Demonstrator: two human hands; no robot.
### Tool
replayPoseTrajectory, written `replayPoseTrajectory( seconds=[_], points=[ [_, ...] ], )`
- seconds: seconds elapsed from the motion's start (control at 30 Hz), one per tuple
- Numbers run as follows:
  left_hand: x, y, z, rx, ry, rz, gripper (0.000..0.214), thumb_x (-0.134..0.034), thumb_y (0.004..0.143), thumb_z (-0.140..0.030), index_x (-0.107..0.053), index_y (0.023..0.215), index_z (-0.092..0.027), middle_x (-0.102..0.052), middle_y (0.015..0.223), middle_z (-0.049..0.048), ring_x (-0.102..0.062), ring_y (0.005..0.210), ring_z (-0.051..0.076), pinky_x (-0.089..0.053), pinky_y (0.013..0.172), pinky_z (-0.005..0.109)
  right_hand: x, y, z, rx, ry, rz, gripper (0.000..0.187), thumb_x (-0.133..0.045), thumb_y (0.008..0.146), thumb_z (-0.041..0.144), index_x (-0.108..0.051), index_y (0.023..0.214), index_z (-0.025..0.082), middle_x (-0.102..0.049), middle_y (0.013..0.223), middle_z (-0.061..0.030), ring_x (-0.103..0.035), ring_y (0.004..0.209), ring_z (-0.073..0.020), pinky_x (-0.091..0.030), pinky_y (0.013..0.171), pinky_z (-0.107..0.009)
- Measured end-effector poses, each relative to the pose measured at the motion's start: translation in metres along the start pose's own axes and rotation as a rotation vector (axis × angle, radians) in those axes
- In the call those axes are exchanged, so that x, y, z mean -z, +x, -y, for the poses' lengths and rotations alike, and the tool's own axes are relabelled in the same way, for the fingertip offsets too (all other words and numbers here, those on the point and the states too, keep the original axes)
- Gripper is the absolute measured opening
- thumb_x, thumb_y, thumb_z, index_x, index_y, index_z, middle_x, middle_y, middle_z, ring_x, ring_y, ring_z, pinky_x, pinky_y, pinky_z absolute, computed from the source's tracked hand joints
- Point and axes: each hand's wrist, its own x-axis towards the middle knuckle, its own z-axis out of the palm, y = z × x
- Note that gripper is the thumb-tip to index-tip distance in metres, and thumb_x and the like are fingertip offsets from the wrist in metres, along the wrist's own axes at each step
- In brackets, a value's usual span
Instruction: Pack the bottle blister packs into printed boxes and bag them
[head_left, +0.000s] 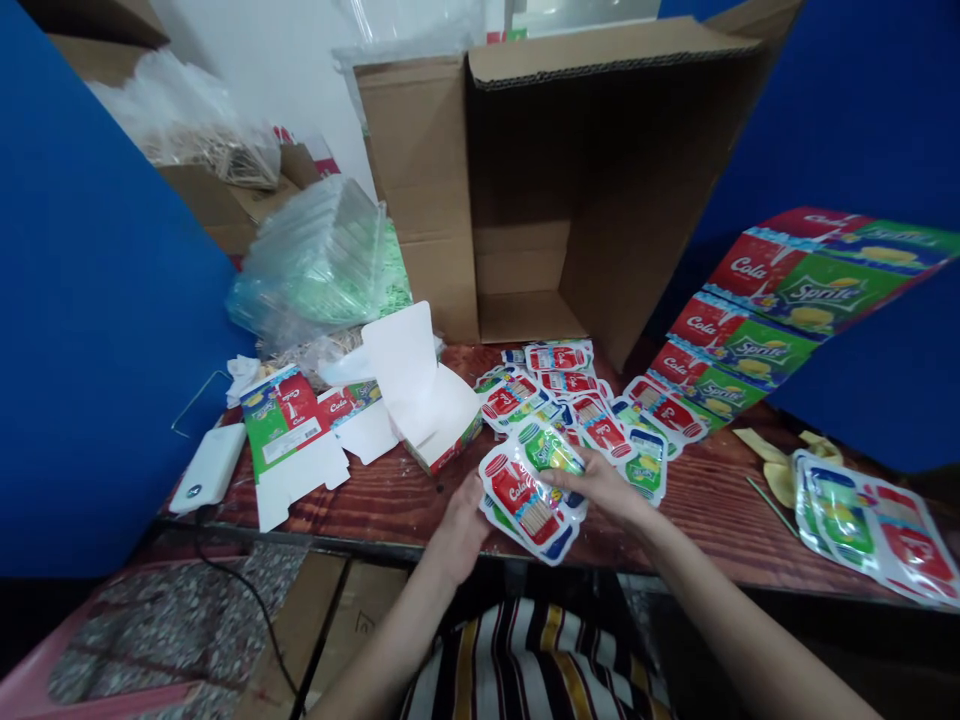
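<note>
Near the table's front edge, a few Cola and Sprite printed packets (521, 500) are held together in a small overlapping stack. My left hand (459, 532) grips the stack's left edge, and its fingers are partly hidden behind it. On the other side my right hand (600, 487) has its thumb on top of the upper packet and its fingers out of sight. Just beyond lies a heap of similar packets (600, 425). To the left of the heap a small printed carton (450, 408) stands with its white flap raised.
A big cardboard box (424, 180) opens toward me at the back. Printed cartons (765, 275) are stacked leaning at the right, near more packets (874, 530). Leftward are a flattened carton (289, 420), a white device (210, 470) and clear plastic trays (322, 250). Blue panels flank the table (720, 510).
</note>
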Motion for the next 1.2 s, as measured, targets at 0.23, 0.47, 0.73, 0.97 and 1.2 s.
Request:
replayPoseTrajectory(
  seconds=[0.23, 0.47, 0.73, 0.97, 1.2],
  points=[
    [-0.007, -0.006, 0.022, 0.115, -0.175, -0.247, 0.045, -0.084, 0.060, -0.028, -0.068, 0.099, -0.013, -0.074, 0.096, 0.0107, -0.070, 0.090, 0.028, -0.050, 0.091, 0.040, 0.009, 0.021, -0.009, 0.267, -0.645, -0.207, 0.044, -0.054, 0.085, 0.056, -0.062, 0.105, 0.018, -0.068, 0.094, -0.0091, -0.064, 0.087, -0.0261, -0.051, 0.079, -0.041],
    [0.020, 0.003, 0.018, 0.246, -0.117, -0.357, 0.033, -0.083, 0.049, -0.010, -0.069, 0.079, -0.011, -0.075, 0.080, 0.0109, -0.070, 0.073, 0.026, -0.054, 0.080, 0.040, 0.048, 0.116, 0.022, 0.655, -1.251, 0.103, 0.077, -0.063, 0.081, 0.047, -0.033, 0.146, 0.020, -0.029, 0.153, -0.0138, -0.026, 0.139, -0.0329, -0.030, 0.109, -0.049],
    [0.019, 0.004, 0.017, 0.266, -0.114, -0.375, 0.026, -0.077, 0.054, -0.006, -0.069, 0.079, -0.011, -0.075, 0.078, 0.0091, -0.070, 0.070, 0.023, -0.055, 0.080, 0.040, 0.045, 0.139, 0.024, 0.741, -1.552, 0.201, 0.047, -0.040, 0.097, 0.042, -0.052, 0.132, 0.013, -0.055, 0.132, -0.0203, -0.058, 0.113, -0.0293, -0.039, 0.098, -0.047],
    [0.020, 0.004, 0.017, 0.251, -0.126, -0.341, 0.029, -0.077, 0.055, -0.008, -0.070, 0.083, -0.010, -0.075, 0.081, 0.0109, -0.071, 0.075, 0.025, -0.054, 0.081, 0.040, 0.057, 0.136, 0.039, 0.722, -1.367, 0.259, 0.037, -0.045, 0.096, 0.040, -0.059, 0.125, 0.022, -0.068, 0.116, -0.0087, -0.065, 0.101, -0.0206, -0.046, 0.086, -0.031],
    [0.019, 0.004, 0.016, 0.252, -0.126, -0.320, 0.033, -0.078, 0.056, -0.010, -0.069, 0.088, -0.010, -0.075, 0.087, 0.0125, -0.071, 0.079, 0.026, -0.053, 0.085, 0.041, 0.054, 0.129, 0.032, 0.614, -1.418, 0.088, 0.043, -0.043, 0.095, 0.028, -0.045, 0.138, 0.021, -0.067, 0.115, -0.0107, -0.067, 0.089, -0.0197, -0.049, 0.076, -0.028]
  ],
)
